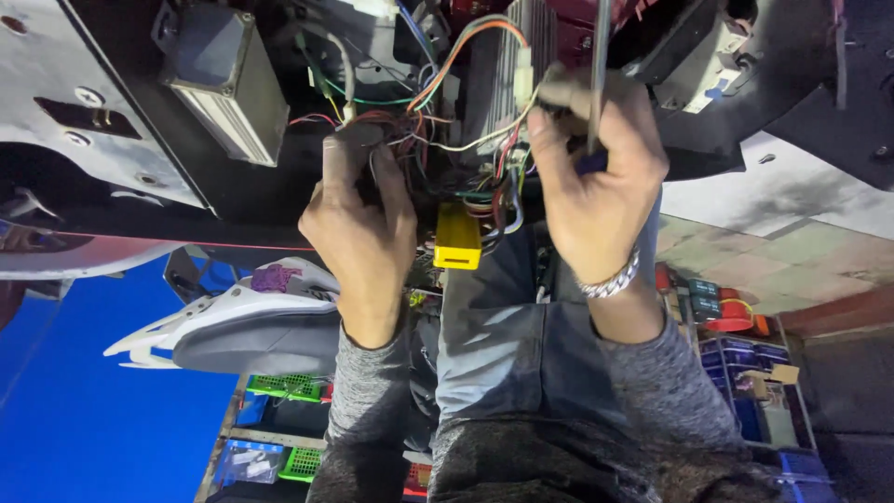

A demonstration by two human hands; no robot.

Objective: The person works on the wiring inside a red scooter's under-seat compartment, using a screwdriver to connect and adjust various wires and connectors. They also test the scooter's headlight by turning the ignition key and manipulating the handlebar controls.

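Two bare hands reach up into a tangle of coloured wires inside an opened machine body. The left hand has its fingers curled into the wires, pinching a few strands. The right hand is clenched around a thin metal tool that points upward; a silver bracelet circles its wrist. A yellow box hangs between the hands. A grey finned box sits above and left of the left hand.
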